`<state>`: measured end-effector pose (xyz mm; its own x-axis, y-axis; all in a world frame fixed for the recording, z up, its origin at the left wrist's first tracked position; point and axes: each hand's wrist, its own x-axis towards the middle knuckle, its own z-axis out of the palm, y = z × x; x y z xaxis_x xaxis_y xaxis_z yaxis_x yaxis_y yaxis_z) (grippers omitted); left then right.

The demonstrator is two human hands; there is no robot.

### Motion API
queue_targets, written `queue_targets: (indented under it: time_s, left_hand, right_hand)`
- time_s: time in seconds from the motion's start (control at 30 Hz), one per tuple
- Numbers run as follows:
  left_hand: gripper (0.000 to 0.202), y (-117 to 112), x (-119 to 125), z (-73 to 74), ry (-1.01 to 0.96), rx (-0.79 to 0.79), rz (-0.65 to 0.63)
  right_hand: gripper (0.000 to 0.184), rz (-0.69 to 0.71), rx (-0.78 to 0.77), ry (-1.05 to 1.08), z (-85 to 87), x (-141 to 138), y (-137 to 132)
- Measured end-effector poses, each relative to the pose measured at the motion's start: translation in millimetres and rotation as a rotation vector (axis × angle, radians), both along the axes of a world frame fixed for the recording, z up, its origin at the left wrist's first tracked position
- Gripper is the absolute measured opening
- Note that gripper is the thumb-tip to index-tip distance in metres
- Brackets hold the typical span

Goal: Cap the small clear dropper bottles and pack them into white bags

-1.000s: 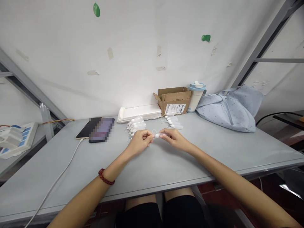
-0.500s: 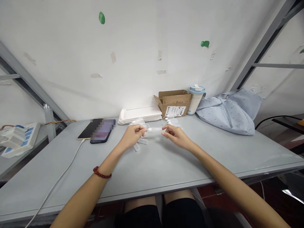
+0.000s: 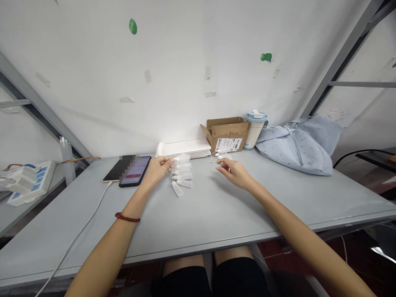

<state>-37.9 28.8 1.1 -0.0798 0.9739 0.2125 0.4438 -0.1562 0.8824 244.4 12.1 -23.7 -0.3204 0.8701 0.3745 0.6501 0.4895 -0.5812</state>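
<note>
My left hand (image 3: 158, 170) is closed in a pinch at the left end of a row of small clear plastic tags, around the white end of one tag (image 3: 182, 157). Several others lie below it in a fanned column, each with a white end and a thin loop; the lowest tag (image 3: 177, 189) is tilted. My right hand (image 3: 234, 171) is half curled, thumb and fingers apart, just in front of a second small group of tags (image 3: 223, 155) by the cardboard box. Its fingers partly hide that group, and I see nothing held in them.
Behind the tags lie a stack of white packets (image 3: 185, 147) and an open cardboard box (image 3: 229, 134). A lidded cup (image 3: 255, 131) and a pale blue cloth bag (image 3: 297, 146) stand right. Two phones, a black-cased one (image 3: 136, 171) nearer, lie left beside a charging cable (image 3: 83, 227).
My left hand has moved left with the tag that was stretched between both hands, bringing it to the top of the column. My right hand has let go of its end and shifted slightly right.
</note>
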Motion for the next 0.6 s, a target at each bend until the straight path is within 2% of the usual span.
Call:
queue_targets:
  time_s: [0.27,0.6]
  left_hand:
    - [0.026,4.2,-4.0,-2.8,-0.028,-0.037,-0.016]
    - [0.024,2.9,-3.2,-2.4,-0.032,-0.073,0.037]
  right_hand:
    - [0.017,-0.043,-0.011,-0.086,0.9,4.4,3.0]
    - [0.014,-0.062,-0.014,-0.145,-1.3,8.6,5.9]
